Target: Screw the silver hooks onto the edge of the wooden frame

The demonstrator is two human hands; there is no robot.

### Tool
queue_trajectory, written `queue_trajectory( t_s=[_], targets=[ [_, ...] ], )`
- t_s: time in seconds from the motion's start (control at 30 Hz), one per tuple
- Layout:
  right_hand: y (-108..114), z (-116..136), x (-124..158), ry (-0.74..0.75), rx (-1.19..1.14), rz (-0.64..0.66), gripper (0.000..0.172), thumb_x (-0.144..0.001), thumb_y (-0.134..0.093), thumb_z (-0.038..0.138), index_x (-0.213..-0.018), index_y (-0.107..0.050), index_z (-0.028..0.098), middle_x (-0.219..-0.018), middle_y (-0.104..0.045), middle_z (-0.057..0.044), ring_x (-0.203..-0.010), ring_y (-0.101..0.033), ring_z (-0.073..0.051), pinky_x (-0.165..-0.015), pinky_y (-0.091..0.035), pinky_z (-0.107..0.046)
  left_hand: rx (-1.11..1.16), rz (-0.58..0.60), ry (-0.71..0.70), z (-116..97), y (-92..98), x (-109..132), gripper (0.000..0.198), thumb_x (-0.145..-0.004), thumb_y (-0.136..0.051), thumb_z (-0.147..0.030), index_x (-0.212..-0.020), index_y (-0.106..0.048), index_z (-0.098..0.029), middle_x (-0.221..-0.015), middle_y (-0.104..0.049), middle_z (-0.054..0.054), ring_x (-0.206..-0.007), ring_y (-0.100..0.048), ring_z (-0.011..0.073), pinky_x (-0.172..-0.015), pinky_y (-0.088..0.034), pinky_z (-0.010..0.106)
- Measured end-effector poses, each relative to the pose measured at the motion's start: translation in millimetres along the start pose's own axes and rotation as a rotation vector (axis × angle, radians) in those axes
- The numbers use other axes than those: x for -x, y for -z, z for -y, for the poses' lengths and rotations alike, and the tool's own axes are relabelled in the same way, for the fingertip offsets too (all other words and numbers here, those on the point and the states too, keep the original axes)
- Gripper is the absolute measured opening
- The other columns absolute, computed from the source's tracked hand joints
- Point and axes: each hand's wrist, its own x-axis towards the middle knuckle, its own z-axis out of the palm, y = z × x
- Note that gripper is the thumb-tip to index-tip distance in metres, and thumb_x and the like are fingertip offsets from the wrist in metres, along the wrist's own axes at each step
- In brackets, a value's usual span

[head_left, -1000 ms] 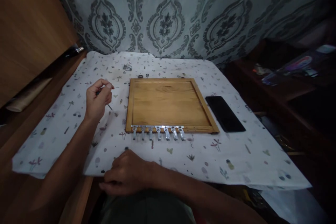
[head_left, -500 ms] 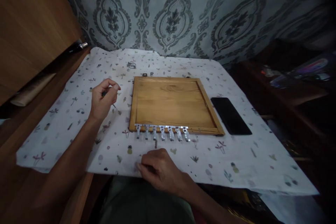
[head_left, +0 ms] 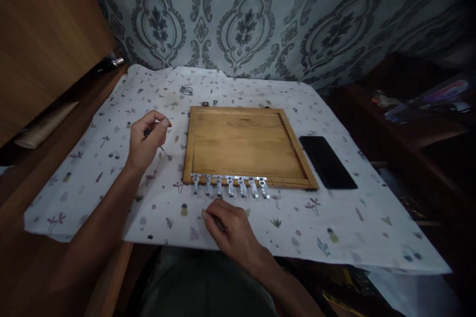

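My left hand [head_left: 147, 136] is closed around a small screwdriver [head_left: 161, 148]; its dark handle is mostly hidden in the fingers and the thin shaft points down toward the cloth. To its right lies a framed wooden board [head_left: 241, 146]. Along the board's near edge runs a row of several silver metal hooks [head_left: 230, 186], hanging over toward me. Just in front of the hooks, my right hand [head_left: 230, 228] is curled with thumb and fingers drawn together. Whatever it may hold is hidden.
A black phone [head_left: 327, 162] lies right of the board on the patterned white cloth [head_left: 178, 220]. Behind the board are small dark metal pieces [head_left: 205, 104]. A wooden cabinet [head_left: 48, 34] stands at left, a patterned wall [head_left: 245, 15] at the back, and a dark shelf [head_left: 409, 131] at right.
My right hand has moved slightly forward and to the right, nearer the hooks. My left hand with the screwdriver stays almost still.
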Motion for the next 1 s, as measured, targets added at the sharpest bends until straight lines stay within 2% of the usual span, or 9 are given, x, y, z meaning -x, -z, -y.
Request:
queue_trajectory(
  t_s=[0.17,0.33,0.47,0.57,0.7,0.83,0.93,1.0],
  targets=[
    [0,1,-1,-0.026,0.001,-0.022,0.034,-0.1,-0.045,0.026,-0.07,-0.059,0.019,-0.064,-0.055,0.0,-0.057,-0.052,-0.012,-0.055,-0.038,-0.025,0.009,0.001,0.012,0,-0.4,2,0.015,-0.086,-0.065,-0.03,-0.076,-0.062,-0.019,-0.047,-0.035,-0.008,-0.041,-0.028,0.0067,-0.043,-0.022,0.021],
    [1,1,-1,-0.041,-0.003,0.019,0.034,-0.1,-0.044,0.026,-0.07,-0.058,0.019,-0.065,-0.057,-0.001,-0.059,-0.055,-0.013,-0.056,-0.04,-0.026,0.056,-0.027,0.035,-2,0.9,-2,0.02,-0.084,-0.068,-0.035,-0.076,-0.06,-0.019,-0.047,-0.033,-0.01,-0.041,-0.028,0.006,-0.043,-0.024,0.019],
    [1,-1,-2,0.023,0.014,-0.013,0.033,-0.099,-0.043,0.021,-0.068,-0.057,0.02,-0.063,-0.059,-0.001,-0.057,-0.057,-0.013,-0.055,-0.041,-0.025,0.114,-0.138,0.132,-4,5.9,-14,0.03,-0.078,-0.07,-0.045,-0.075,-0.054,-0.02,-0.046,-0.025,-0.013,-0.039,-0.021,0.0045,-0.042,-0.019,0.017],
    [-2,-9,-1,0.049,0.038,0.005,0.03,-0.097,-0.045,0.018,-0.07,-0.058,0.02,-0.065,-0.063,-0.001,-0.057,-0.061,-0.012,-0.054,-0.042,-0.023,0.076,-0.156,0.143,-5,10.0,-27,0.033,-0.077,-0.069,-0.048,-0.075,-0.052,-0.02,-0.047,-0.025,-0.014,-0.039,-0.02,0.004,-0.041,-0.017,0.016],
    [-11,-26,3,0.121,0.087,0.001,0.027,-0.095,-0.047,0.014,-0.074,-0.061,0.02,-0.065,-0.065,-0.002,-0.055,-0.061,-0.012,-0.053,-0.043,-0.021,-0.004,-0.126,0.161,1,9.1,-47,0.036,-0.076,-0.066,-0.053,-0.074,-0.051,-0.02,-0.047,-0.023,-0.014,-0.038,-0.019,0.0041,-0.04,-0.016,0.016],
    [-19,-37,5,0.133,0.147,-0.003,0.023,-0.091,-0.05,0.012,-0.073,-0.061,0.02,-0.064,-0.065,-0.001,-0.052,-0.061,-0.012,-0.051,-0.041,-0.02,-0.145,-0.051,0.174,18,-2.5,-62,0.039,-0.076,-0.061,-0.059,-0.076,-0.048,-0.022,-0.049,-0.026,-0.014,-0.038,-0.022,0.0056,-0.04,-0.019,0.018],
    [-21,-39,5,0.125,0.154,-0.005,0.021,-0.09,-0.051,0.012,-0.073,-0.061,0.02,-0.064,-0.066,-0.001,-0.053,-0.061,-0.011,-0.052,-0.041,-0.02,-0.323,0.061,0.145,33,-15.6,-62,0.04,-0.08,-0.055,-0.06,-0.074,-0.047,-0.022,-0.052,-0.032,-0.01,-0.043,-0.032,0.0085,-0.045,-0.027,0.02],
    [-23,-39,4,0.121,0.148,0.0,0.02,-0.09,-0.051,0.013,-0.074,-0.062,0.021,-0.064,-0.066,-0.001,-0.054,-0.062,-0.011,-0.053,-0.04,-0.02,-0.474,0.157,0.1,41,-24.1,-56,0.036,-0.083,-0.056,-0.053,-0.07,-0.046,-0.021,-0.056,-0.042,-0.006,-0.052,-0.045,0.0117,-0.052,-0.035,0.022]
  ],
)
